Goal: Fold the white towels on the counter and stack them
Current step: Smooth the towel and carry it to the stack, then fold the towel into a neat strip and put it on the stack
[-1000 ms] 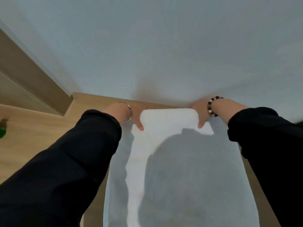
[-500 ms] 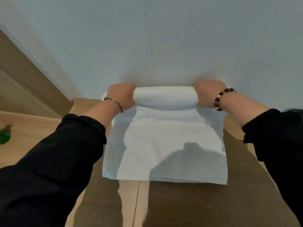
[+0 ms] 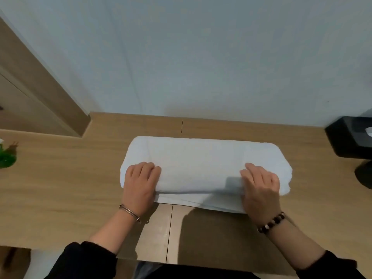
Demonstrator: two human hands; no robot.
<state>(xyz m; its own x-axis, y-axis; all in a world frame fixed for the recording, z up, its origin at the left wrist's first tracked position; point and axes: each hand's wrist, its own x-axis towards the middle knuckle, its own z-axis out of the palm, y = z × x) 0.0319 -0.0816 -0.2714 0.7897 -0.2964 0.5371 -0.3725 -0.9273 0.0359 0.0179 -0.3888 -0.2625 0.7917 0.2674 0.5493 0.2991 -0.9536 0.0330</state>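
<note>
1. Light brown wood makes up the counter (image 3: 60, 188), and it runs along a pale wall (image 3: 201, 57).
2. One white towel (image 3: 201, 164) lies on the counter in the middle, close to the wall. It is folded into a long, fat shape that goes from left to right. The ends look soft and round. Thin flat layers stick out from under the thick top part along the near side.
3. The left hand (image 3: 141, 184) sits on the near left end of the towel. Its fingers are close together and bent over the thick top fold, holding it. The thumb is hidden, so I cannot tell where it is.
4. The right hand (image 3: 259, 188) sits on the near right end of the towel. Its fingers are bent over the top fold too and grip it at the near edge.
5. A thin silver bangle (image 3: 129, 212) is on the left wrist. A bracelet of dark and light beads (image 3: 270, 222) is on the right wrist. Both arms wear black sleeves (image 3: 84, 260).
6. A black box (image 3: 350, 137) stands on the counter at the far right, well apart from the towel. A bit of white shows at its top.
7. Something green (image 3: 7, 158) peeks in at the left edge, well apart from the towel.
8. A brown wood panel (image 3: 40, 87) goes up the wall on the left.
</note>
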